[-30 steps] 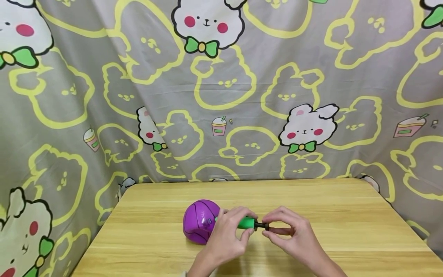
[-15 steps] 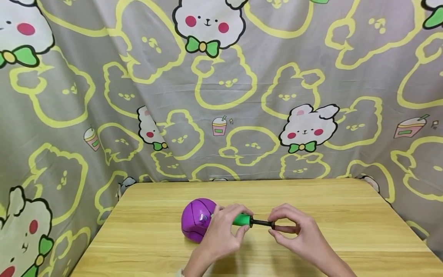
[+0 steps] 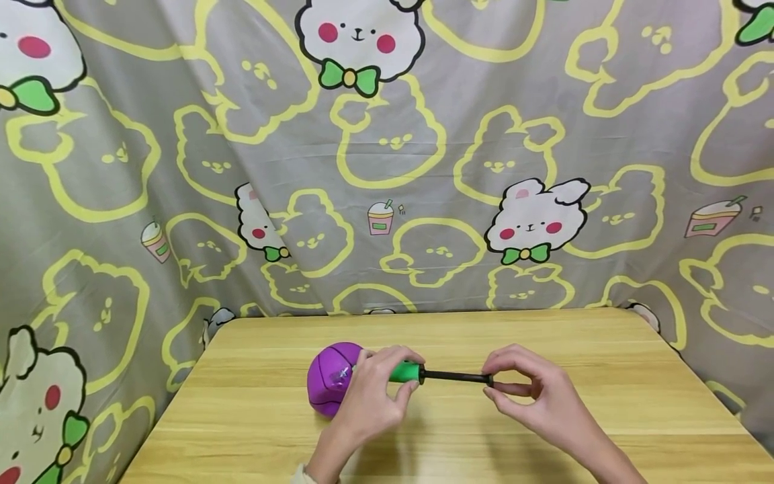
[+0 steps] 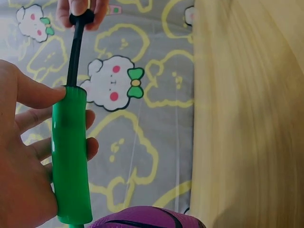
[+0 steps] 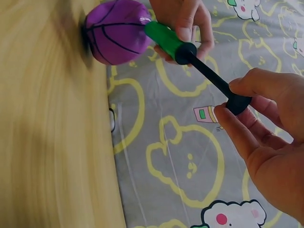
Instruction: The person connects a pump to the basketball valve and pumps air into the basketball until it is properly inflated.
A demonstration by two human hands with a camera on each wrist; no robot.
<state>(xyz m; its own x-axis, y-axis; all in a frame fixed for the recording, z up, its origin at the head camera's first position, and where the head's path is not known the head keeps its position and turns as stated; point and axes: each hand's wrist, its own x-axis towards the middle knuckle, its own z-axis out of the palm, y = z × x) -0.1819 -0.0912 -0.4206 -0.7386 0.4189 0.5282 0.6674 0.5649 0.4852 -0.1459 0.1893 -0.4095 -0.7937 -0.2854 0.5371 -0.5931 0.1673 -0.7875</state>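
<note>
My left hand [image 3: 375, 396] grips the green barrel of a small hand pump [image 4: 71, 156], thumb near its black collar. The far end of the barrel points at a purple ball [image 3: 332, 376] with black lines, which looks partly dented in the head view. Between thumb and fingers, my right hand [image 3: 538, 396] pinches the black knob [image 5: 238, 103] at the end of the pump rod. The thin black rod [image 3: 456, 376] stands drawn well out of the barrel. In the right wrist view, the pump's tip meets the ball's side, partly hidden by the green barrel.
A light wood-grain table [image 3: 272, 444] lies under the ball and both hands. Behind it and along the sides hangs a grey curtain [image 3: 423, 168] printed with rabbits and yellow outlines, close to the table's back edge.
The right hand has moved right, drawing the black rod steadily out of the green barrel. The left hand, barrel and ball have shifted slightly left and up in view.
</note>
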